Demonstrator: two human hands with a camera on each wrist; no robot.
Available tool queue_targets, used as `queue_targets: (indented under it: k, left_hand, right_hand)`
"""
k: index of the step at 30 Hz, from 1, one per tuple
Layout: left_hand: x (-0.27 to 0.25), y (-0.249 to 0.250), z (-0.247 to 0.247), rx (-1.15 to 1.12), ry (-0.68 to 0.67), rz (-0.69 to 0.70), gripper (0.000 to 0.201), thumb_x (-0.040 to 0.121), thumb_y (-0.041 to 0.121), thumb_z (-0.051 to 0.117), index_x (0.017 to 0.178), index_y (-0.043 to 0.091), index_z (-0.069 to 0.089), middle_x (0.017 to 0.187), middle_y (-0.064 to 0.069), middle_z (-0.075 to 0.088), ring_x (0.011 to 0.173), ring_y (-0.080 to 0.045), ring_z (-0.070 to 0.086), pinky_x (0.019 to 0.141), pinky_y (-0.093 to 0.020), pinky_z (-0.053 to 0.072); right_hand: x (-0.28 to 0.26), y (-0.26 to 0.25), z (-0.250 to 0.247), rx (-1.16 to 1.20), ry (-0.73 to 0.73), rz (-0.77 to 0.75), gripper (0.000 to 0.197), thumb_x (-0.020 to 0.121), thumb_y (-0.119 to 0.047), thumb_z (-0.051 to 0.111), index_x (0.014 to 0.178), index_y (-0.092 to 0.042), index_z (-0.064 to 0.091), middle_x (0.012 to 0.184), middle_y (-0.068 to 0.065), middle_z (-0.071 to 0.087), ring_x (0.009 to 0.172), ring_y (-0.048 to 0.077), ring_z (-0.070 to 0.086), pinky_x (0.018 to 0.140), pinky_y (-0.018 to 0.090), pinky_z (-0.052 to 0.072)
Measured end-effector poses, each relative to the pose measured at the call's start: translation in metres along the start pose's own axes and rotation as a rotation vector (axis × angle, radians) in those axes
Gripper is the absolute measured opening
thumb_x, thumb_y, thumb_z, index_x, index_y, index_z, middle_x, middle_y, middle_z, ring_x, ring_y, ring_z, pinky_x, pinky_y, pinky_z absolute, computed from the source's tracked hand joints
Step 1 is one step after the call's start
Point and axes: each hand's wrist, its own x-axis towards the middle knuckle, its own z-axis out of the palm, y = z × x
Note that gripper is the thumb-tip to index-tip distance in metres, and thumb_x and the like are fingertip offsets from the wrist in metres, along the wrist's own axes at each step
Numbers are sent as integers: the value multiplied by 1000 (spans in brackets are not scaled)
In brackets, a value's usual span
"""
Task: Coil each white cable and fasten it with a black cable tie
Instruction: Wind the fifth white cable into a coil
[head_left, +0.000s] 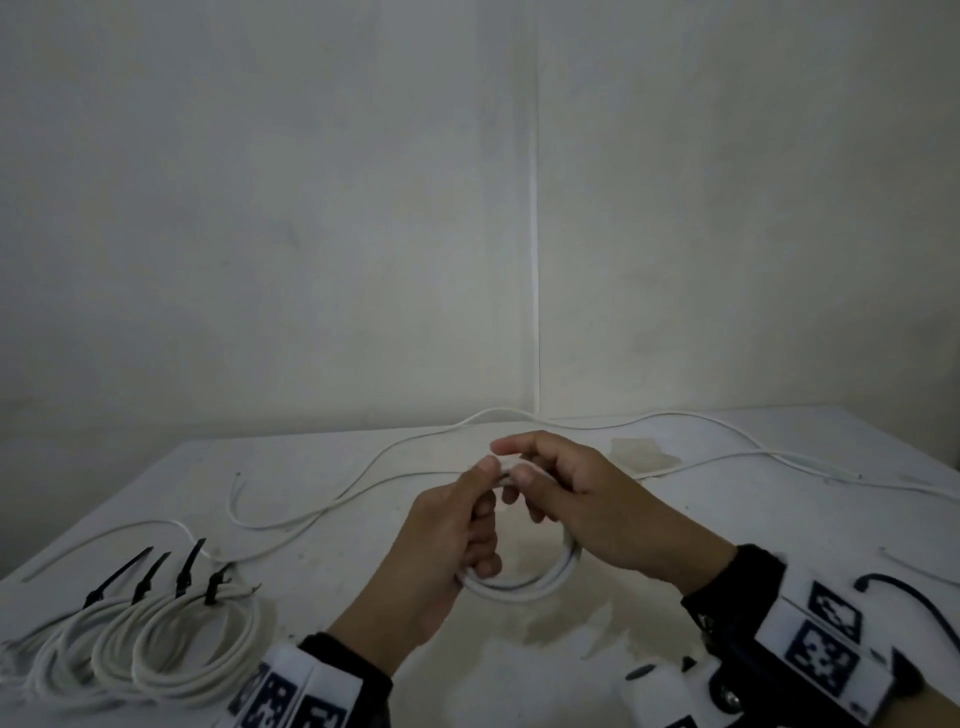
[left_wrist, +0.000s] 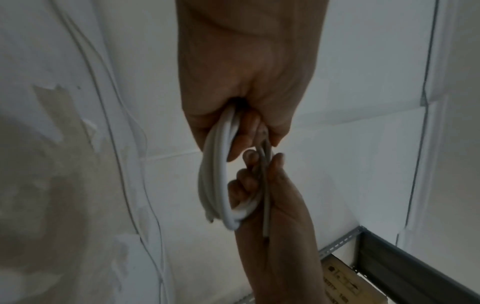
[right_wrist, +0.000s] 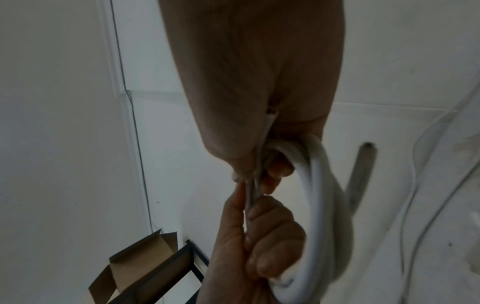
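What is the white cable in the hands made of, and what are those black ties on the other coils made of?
The white cable looks like a smooth, slightly shiny plastic jacket: it bends into round loops without creasing. What is inside cannot be seen. The black ties look like thin, stiff, matte plastic strips, probably nylon: their tails stick up straight from the finished coils.

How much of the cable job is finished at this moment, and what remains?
Done: four tied coils with black cable ties lie at the table's left. In hand: the left hand and right hand grip a fifth coil, with no tie visible on it. Left: loose white cables behind.
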Motion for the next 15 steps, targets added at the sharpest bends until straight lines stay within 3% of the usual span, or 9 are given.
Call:
queue_targets:
  k: [5, 8, 12, 15]
  left_hand:
    - [6, -3, -3, -255, 139, 28, 42, 93, 32, 46, 57, 16, 32, 43, 7, 19, 33, -6, 18, 34, -18, 25]
    - [7, -7, -3, -295, 119, 62, 41, 93, 34, 44, 58, 15, 34, 44, 6, 22, 34, -7, 22, 36, -19, 33]
    - [8, -7, -12, -116, -16, 14, 48, 96, 29, 36, 54, 10, 50, 46, -2, 44, 39, -15, 45, 55, -31, 53]
    - [11, 2, -17, 96, -82, -3, 51, 96, 24, 33, 61, 7, 64, 57, -9, 61, 53, -20, 62, 74, -40, 53]
  right_hand:
    - [-4, 9, 1, 189, 55, 13, 27, 98, -25, 31, 111, -29, 54, 83, -7, 59, 72, 2, 56, 76, 20, 46]
    - [-2, 11, 2, 221, 104, -8, 25, 98, -23, 33, 105, -33, 54, 78, -6, 53, 65, 1, 53, 72, 19, 47]
    - [-2, 12, -3, 99, 109, -21, 23, 97, -18, 35, 106, -30, 53, 74, -5, 47, 58, -4, 48, 62, 10, 41]
    - [-5, 8, -7, -17, 26, -24, 21, 97, -18, 37, 109, -27, 52, 73, -8, 46, 59, -7, 46, 62, 8, 38]
